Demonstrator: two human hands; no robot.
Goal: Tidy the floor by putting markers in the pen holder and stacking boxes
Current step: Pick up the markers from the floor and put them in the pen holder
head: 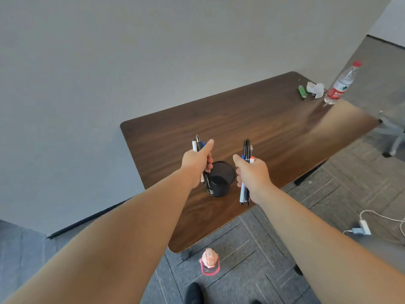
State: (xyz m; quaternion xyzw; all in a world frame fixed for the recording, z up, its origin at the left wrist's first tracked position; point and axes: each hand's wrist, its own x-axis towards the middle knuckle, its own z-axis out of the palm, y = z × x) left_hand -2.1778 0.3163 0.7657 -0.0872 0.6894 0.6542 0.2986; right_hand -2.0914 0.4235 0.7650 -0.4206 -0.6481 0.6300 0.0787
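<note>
Head view: the brown counter (252, 119) carries a black mesh pen holder (221, 179). Above it, either side, left hand (196, 162) and right hand (254, 174) reach forward, each grip fisted around upright markers (198, 144).

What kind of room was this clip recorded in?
Most likely an office or meeting room: a dark wood-grain table against a plain grey wall, grey patterned carpet tiles, and a black mesh pen holder between two hands gripping markers.
</note>
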